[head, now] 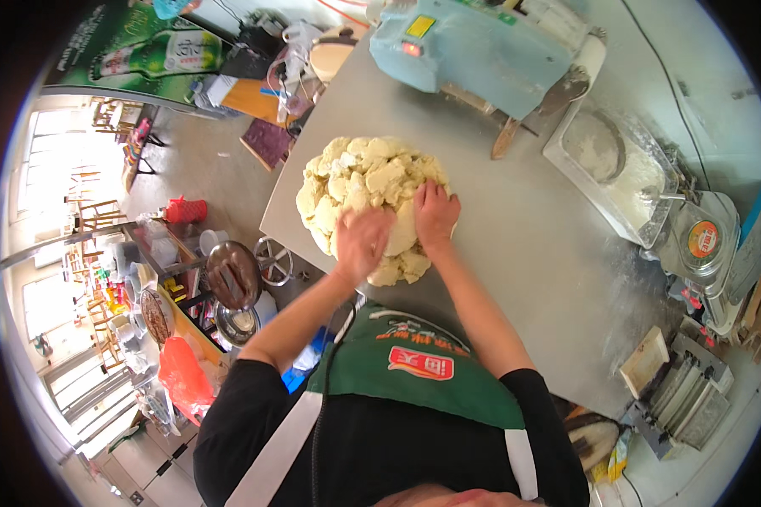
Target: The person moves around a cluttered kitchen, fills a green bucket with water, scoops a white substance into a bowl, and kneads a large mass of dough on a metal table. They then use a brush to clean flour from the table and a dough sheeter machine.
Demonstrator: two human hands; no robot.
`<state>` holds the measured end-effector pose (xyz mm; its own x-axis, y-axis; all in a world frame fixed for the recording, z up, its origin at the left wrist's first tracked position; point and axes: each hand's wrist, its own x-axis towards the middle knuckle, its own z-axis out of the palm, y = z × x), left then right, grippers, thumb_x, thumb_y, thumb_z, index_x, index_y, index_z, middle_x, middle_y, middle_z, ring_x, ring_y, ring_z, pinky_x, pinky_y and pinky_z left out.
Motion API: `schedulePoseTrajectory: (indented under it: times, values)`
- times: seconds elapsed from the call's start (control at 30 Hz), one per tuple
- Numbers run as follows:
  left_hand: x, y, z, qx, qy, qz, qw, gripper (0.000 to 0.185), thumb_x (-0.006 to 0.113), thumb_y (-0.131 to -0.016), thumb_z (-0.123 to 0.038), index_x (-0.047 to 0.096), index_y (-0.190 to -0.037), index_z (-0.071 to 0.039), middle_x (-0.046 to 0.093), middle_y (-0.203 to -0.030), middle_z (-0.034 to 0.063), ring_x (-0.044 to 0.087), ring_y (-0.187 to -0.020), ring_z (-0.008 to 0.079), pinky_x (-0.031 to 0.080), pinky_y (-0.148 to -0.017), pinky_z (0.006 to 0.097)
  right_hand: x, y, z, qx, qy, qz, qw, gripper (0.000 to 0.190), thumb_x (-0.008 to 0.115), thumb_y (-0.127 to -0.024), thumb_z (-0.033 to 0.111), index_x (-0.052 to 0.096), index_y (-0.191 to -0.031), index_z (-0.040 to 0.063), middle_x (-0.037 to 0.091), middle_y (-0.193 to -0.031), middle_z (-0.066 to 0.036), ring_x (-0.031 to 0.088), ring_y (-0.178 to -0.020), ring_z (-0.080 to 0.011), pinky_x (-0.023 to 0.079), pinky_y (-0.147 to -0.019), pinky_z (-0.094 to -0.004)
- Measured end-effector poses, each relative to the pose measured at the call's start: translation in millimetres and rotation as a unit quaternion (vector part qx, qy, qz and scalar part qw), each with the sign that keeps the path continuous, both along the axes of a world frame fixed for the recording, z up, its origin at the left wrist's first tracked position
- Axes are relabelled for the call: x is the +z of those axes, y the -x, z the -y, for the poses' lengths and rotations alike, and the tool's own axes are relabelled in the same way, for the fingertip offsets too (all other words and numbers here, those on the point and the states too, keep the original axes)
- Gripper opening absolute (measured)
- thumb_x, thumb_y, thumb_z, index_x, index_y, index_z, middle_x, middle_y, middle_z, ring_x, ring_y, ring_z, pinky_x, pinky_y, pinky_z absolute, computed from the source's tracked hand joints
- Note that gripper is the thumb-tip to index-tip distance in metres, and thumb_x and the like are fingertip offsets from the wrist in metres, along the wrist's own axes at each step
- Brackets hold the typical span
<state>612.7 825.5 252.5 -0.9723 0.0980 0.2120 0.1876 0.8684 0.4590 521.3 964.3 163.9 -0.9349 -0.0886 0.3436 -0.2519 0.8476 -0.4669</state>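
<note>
A large mound of pale yellow dough (349, 174), lumpy and cracked with patches of flour, rests on the grey metal worktop (507, 234). My right hand (436, 214) grips the right side of the mound, its fingers curled onto the dough. Blurred by motion, my left hand (363, 242) is over the near left part of it. Whether the left fingers touch or hold any dough is not clear from the blur.
A light blue machine (469, 57) stands at the worktop's far side. To the right are a metal tray of flour (640, 168) with a sieve ring, a scale (704, 237), and a roller attachment (685, 390). A brown-seated stool (233, 275) stands left of the worktop.
</note>
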Motion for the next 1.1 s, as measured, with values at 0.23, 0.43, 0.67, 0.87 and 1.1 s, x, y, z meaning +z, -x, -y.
schedulePoseTrajectory:
  times: [0.23,0.43,0.67,0.87,1.1]
  values:
    - [-44.6,162.7,114.1,0.003,-0.088,0.113,0.990,0.037,0.058,-0.087,-0.033,0.056,-0.120,-0.018,0.057,-0.121,0.0072,0.047,-0.116,0.0283,0.032,-0.098,0.0436,-7.1,12.1,-1.6,-0.005,-0.053,0.012,0.999,0.011,0.053,-0.087,0.017,0.057,-0.085,0.008,0.056,-0.068,-0.007,0.050,-0.057,-0.0252,0.037,-0.055,-0.0363]
    - [-24.0,148.3,83.5,-0.114,-0.116,0.022,0.986,0.025,0.068,-0.078,-0.028,0.065,-0.100,-0.017,0.059,-0.112,0.0013,0.049,-0.111,0.0248,0.035,-0.095,0.0407,-0.6,12.6,-0.8,-0.034,-0.072,0.006,0.997,0.013,0.052,-0.088,0.020,0.058,-0.086,0.009,0.056,-0.067,-0.008,0.051,-0.057,-0.0263,0.038,-0.053,-0.0375]
    - [-18.1,106.2,63.3,-0.100,-0.041,0.024,0.994,0.026,0.073,-0.070,-0.026,0.068,-0.094,-0.016,0.059,-0.103,0.0019,0.050,-0.104,0.0246,0.035,-0.094,0.0390,-1.0,5.1,5.2,-0.069,-0.047,0.043,0.996,0.015,0.051,-0.088,0.023,0.059,-0.087,0.010,0.056,-0.065,-0.008,0.053,-0.059,-0.0273,0.042,-0.056,-0.0372]
    - [-18.9,109.7,65.5,-0.131,-0.041,0.043,0.990,0.029,0.069,-0.074,-0.017,0.067,-0.102,-0.025,0.058,-0.108,0.0017,0.049,-0.107,0.0262,0.034,-0.096,0.0432,50.1,-6.2,28.0,-0.059,0.067,0.201,0.975,0.023,0.055,-0.084,0.033,0.062,-0.080,0.011,0.057,-0.067,-0.007,0.054,-0.066,-0.0267,0.045,-0.064,-0.0411]
    - [-20.5,148.9,70.0,-0.329,0.069,0.045,0.941,0.041,0.066,-0.077,-0.013,0.064,-0.112,-0.033,0.048,-0.129,0.0029,0.040,-0.122,0.0267,0.030,-0.104,0.0438,42.1,-21.1,40.9,-0.048,0.096,0.195,0.975,0.027,0.059,-0.078,0.037,0.061,-0.070,0.012,0.052,-0.056,-0.005,0.052,-0.075,-0.0248,0.041,-0.070,-0.0410]
